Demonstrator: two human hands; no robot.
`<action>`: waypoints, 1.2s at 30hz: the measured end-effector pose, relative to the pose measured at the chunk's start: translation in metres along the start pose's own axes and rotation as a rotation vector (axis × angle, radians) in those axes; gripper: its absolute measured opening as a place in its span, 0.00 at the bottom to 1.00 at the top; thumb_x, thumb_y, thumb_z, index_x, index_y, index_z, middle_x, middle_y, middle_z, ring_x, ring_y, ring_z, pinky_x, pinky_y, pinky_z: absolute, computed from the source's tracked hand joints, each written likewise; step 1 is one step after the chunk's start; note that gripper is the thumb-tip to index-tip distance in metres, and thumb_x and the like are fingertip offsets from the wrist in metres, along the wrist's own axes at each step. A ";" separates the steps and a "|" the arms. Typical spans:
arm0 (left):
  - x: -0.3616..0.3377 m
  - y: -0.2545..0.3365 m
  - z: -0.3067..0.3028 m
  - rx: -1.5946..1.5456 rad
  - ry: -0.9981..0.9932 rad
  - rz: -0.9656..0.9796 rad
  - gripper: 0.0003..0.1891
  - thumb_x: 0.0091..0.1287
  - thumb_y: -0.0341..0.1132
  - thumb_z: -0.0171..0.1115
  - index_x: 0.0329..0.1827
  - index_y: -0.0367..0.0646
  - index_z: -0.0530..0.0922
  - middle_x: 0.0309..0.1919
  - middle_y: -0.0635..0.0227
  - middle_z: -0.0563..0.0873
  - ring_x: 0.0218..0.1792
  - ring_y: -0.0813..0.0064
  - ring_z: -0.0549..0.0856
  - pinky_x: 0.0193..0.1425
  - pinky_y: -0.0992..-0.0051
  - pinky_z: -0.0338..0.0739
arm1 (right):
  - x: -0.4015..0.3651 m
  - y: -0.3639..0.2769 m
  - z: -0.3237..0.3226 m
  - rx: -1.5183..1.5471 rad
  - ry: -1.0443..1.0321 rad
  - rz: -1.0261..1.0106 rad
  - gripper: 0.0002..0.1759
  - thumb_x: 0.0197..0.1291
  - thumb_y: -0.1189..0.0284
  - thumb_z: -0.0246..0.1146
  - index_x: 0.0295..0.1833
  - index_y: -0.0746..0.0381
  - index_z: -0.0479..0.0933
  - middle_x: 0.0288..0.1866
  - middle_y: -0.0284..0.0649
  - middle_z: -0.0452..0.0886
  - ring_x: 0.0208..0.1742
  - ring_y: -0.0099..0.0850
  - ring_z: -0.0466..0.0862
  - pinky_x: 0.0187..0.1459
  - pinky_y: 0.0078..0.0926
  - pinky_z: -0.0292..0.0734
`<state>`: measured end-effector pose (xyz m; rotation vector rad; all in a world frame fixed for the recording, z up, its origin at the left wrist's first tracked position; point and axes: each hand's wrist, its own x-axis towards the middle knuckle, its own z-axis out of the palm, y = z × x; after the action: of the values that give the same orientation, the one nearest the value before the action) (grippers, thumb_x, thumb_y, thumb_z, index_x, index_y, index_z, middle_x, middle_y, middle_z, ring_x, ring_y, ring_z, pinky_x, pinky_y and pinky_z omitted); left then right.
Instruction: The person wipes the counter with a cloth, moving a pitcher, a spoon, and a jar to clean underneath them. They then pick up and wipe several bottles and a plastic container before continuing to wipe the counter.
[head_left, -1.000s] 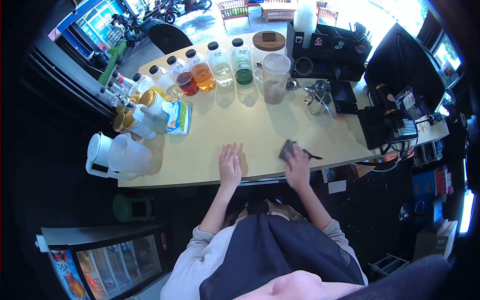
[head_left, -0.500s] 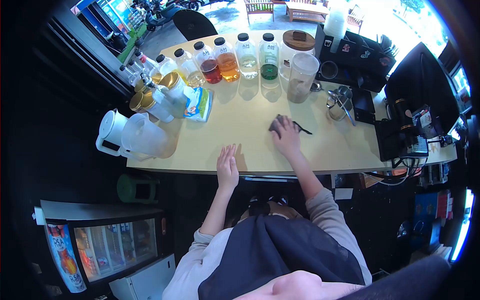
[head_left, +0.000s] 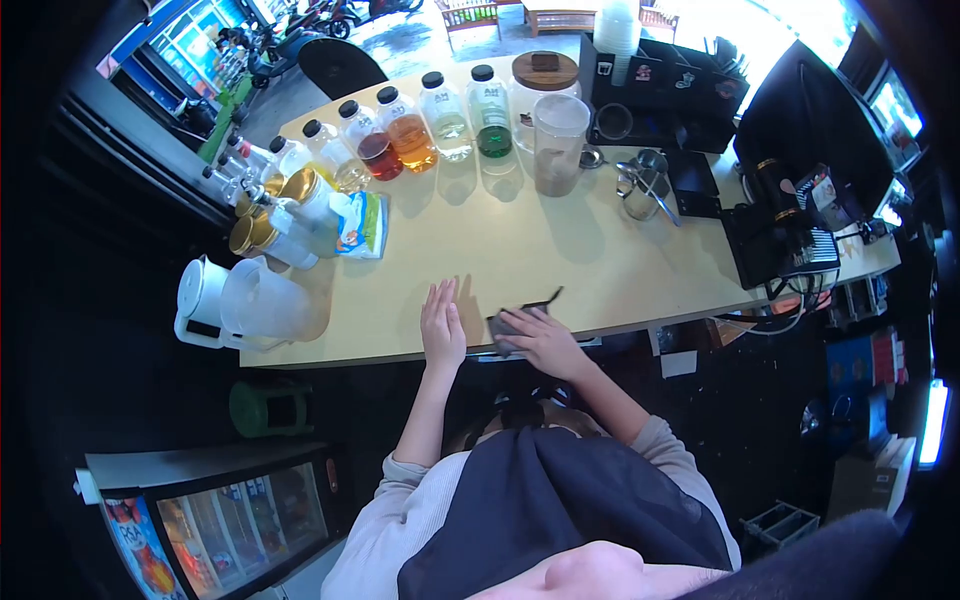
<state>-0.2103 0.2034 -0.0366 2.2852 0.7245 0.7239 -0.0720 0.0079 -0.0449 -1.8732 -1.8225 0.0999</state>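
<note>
My right hand (head_left: 545,345) lies over a dark grey cloth (head_left: 499,327) at the table's front edge, fingers spread across it and pressing it down. A thin black strap sticks out from the cloth beyond the fingers; part of the cloth is hidden under the hand. To the left, my left hand (head_left: 442,328) is held at the edge of the pale wooden table (head_left: 450,235), its fingers stretched out together and nothing in it.
A row of black-capped bottles (head_left: 407,140) with coloured liquids lines the back. Plastic pitchers (head_left: 262,300) and a wipes pack (head_left: 362,225) stand left. A tall clear container (head_left: 558,150), metal tools (head_left: 645,190) and a black monitor (head_left: 815,150) are right.
My right hand has drawn the cloth toward me and left, from mid-table to the front edge. My left hand stays by the edge, still stretched out. The camera view has turned slightly.
</note>
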 end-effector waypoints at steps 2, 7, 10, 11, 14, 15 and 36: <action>0.004 0.002 0.003 -0.004 -0.013 0.014 0.25 0.82 0.42 0.37 0.76 0.49 0.72 0.74 0.57 0.74 0.79 0.51 0.65 0.81 0.48 0.54 | -0.029 0.018 -0.010 -0.075 0.037 0.154 0.21 0.62 0.69 0.65 0.61 0.51 0.82 0.77 0.39 0.71 0.78 0.40 0.69 0.77 0.49 0.62; 0.006 0.004 0.009 -0.017 -0.029 0.022 0.25 0.83 0.43 0.36 0.76 0.49 0.72 0.74 0.57 0.75 0.78 0.51 0.66 0.81 0.49 0.55 | -0.093 0.059 -0.046 -0.140 0.346 0.643 0.19 0.67 0.67 0.62 0.63 0.55 0.81 0.76 0.44 0.72 0.78 0.45 0.68 0.77 0.56 0.58; 0.003 0.001 0.009 -0.021 -0.034 0.023 0.25 0.83 0.43 0.36 0.76 0.49 0.72 0.73 0.56 0.75 0.78 0.50 0.66 0.81 0.50 0.55 | -0.104 0.085 -0.040 -0.240 0.501 0.856 0.20 0.72 0.62 0.58 0.65 0.56 0.80 0.79 0.45 0.68 0.80 0.47 0.65 0.78 0.58 0.53; 0.001 0.000 0.008 -0.026 -0.031 0.023 0.25 0.83 0.43 0.36 0.75 0.48 0.72 0.73 0.56 0.75 0.78 0.50 0.66 0.81 0.50 0.55 | -0.101 0.091 -0.035 -0.266 0.494 0.960 0.21 0.72 0.61 0.57 0.66 0.55 0.80 0.80 0.45 0.66 0.81 0.47 0.63 0.79 0.58 0.52; -0.003 -0.002 0.001 -0.041 -0.034 0.026 0.25 0.83 0.43 0.37 0.75 0.47 0.73 0.73 0.56 0.76 0.78 0.50 0.66 0.81 0.50 0.55 | -0.068 0.081 -0.023 -0.327 0.445 1.099 0.25 0.73 0.57 0.55 0.71 0.53 0.77 0.82 0.45 0.62 0.83 0.47 0.59 0.80 0.57 0.50; -0.005 -0.004 -0.003 -0.038 -0.030 0.025 0.25 0.83 0.43 0.37 0.75 0.47 0.73 0.73 0.56 0.76 0.78 0.50 0.66 0.81 0.50 0.55 | -0.056 0.077 -0.017 -0.359 0.433 1.071 0.26 0.73 0.57 0.55 0.72 0.52 0.76 0.82 0.46 0.62 0.83 0.47 0.59 0.80 0.57 0.50; -0.007 -0.040 -0.025 -0.022 0.008 0.216 0.23 0.81 0.38 0.42 0.70 0.40 0.77 0.66 0.56 0.82 0.73 0.48 0.73 0.77 0.54 0.65 | 0.012 -0.041 0.032 -0.116 0.271 0.515 0.25 0.64 0.69 0.63 0.68 0.51 0.77 0.79 0.42 0.67 0.80 0.40 0.66 0.78 0.46 0.60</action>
<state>-0.2435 0.2342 -0.0502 2.3652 0.4748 0.8354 -0.1216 0.0278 -0.0521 -2.2728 -1.1622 -0.0784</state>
